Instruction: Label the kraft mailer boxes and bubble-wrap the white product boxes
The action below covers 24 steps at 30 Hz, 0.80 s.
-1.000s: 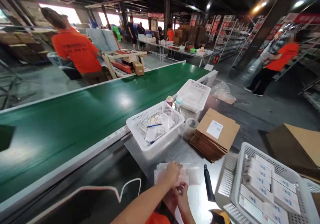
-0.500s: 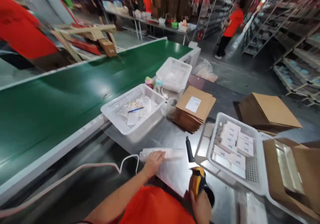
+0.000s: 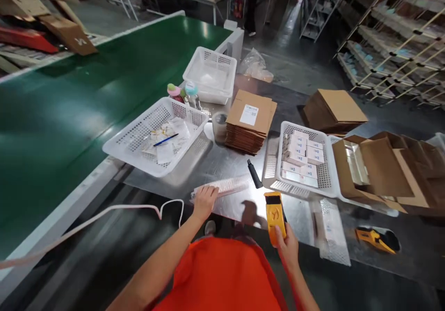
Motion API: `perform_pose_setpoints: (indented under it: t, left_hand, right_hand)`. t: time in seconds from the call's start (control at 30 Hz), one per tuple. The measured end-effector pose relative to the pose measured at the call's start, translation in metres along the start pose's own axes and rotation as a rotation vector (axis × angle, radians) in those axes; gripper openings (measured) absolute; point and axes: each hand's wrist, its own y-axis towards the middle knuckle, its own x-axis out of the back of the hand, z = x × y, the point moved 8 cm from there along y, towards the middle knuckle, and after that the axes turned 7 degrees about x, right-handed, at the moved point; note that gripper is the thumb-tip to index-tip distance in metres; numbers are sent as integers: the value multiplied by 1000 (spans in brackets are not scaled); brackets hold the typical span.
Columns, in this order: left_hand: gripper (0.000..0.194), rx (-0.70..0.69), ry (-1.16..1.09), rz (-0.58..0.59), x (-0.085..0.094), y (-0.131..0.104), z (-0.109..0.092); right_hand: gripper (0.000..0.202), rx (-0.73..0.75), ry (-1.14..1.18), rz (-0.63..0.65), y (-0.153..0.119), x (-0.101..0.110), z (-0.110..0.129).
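My left hand [image 3: 205,202] is closed over the left end of a bubble-wrapped package [image 3: 231,186] lying on the metal table [image 3: 208,162]. In my right hand [image 3: 287,246] is a yellow and black handheld scanner [image 3: 274,213], its head pointing away from me above the table's front edge. A black marker-like object [image 3: 255,174] lies between the package and a white basket [image 3: 330,162] of small white boxes [image 3: 302,155]. Behind the marker stands a stack of flat brown cardboard [image 3: 247,132] with a white label on top, beside a roll of clear tape [image 3: 219,126].
At the left, a white basket [image 3: 139,162] holds papers and a blue pen; two bottles and another white basket [image 3: 212,77] stand behind it. A green conveyor [image 3: 86,98] runs along the left. Right of the table are open cartons [image 3: 385,169], another wrapped package [image 3: 333,232] and a second yellow tool [image 3: 377,239].
The view has tilted down and turned right. My right hand has raised the scanner so that its yellow top faces up. My left hand stays on the wrapped package.
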Motion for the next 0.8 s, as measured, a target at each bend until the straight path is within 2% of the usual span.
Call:
perform_pose_setpoints:
  t: [0.07,0.13,0.23,0.3,0.43,0.57,0.6,0.67,0.73,0.8]
  left_hand:
    - [32,14,-24,4,-3,0,4]
    - [32,9,-38,6,-6,-1,6]
    - [32,-19,-55,3,-7,-3,8]
    - [32,-21,-64,-4,-5,-4,9]
    - [31,24,-79,1,-3,-2,9]
    - [29,164,-64,-8,6,7,17]
    - [34,181,-53,11,9,11,18]
    - [44,164,-29,116,9,21,18]
    - [40,121,2,264,5,28,17]
    - [32,112,32,353,3,33,19]
  right_hand:
    - [59,-6,287,43,-8,-13,40]
    - [59,-69,476,95,-7,-39,81]
    - [59,-139,574,139,10,-86,129]
    - [55,-120,512,153,23,-110,147]
    - [46,-81,285,164,30,-132,146]
    - [48,-94,210,175,27,-135,139]
    - [49,-99,176,181,28,-135,140]
    - [49,-116,115,198,31,-136,145]
    - [48,-140,96,210,32,-137,148]
    - [47,-152,117,208,26,-138,148]
